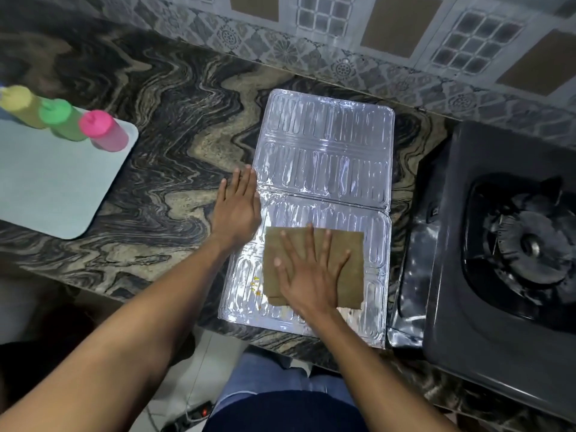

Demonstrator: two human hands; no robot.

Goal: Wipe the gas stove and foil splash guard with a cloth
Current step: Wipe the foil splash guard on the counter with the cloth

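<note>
Head view: cloth (314,266) under flat right hand (307,275), left hand (238,207) flat beside foil guard (324,157).

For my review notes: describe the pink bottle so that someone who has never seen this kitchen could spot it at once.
Start at the pale tray on the marbled counter's left end, far from the foil splash guard. Three squeeze bottles stand in a row along the tray's back edge. The pink bottle is the one nearest the foil, right of the green bottle and the yellow bottle.
</note>
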